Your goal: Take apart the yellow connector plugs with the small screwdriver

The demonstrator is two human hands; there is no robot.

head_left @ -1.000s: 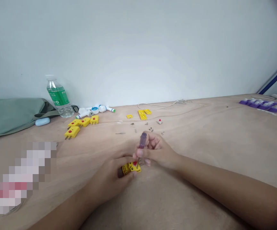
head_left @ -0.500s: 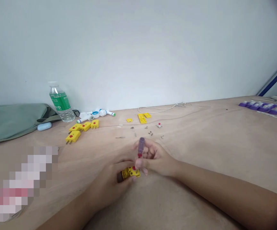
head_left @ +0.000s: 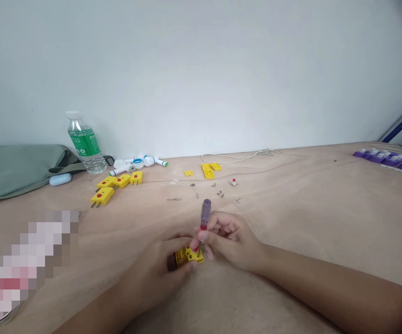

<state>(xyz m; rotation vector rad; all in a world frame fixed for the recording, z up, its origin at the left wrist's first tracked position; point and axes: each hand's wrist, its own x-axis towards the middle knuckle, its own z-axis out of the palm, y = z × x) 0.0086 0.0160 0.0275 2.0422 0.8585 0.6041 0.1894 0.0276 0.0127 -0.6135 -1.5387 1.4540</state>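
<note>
My left hand [head_left: 159, 269] pinches a small yellow plug connector [head_left: 189, 254] flat against the wooden table [head_left: 308, 208]. My right hand [head_left: 230, 241] grips a small screwdriver with a purple handle [head_left: 205, 213], held almost upright with its tip down on the yellow connector. Both hands meet low in the middle of the view. Part of the connector is hidden under my left fingers.
Several yellow plug connectors [head_left: 113, 185] lie at the left rear, next to a water bottle [head_left: 84, 144] and a green bag [head_left: 16, 169]. Yellow covers [head_left: 208, 170], small screws [head_left: 218, 191], a white cable [head_left: 236, 157] and purple parts [head_left: 389, 157] lie farther back.
The screwdriver has come more upright and its handle stands higher out of my right hand. My left hand keeps the connector in the same spot. The view shifted slightly.
</note>
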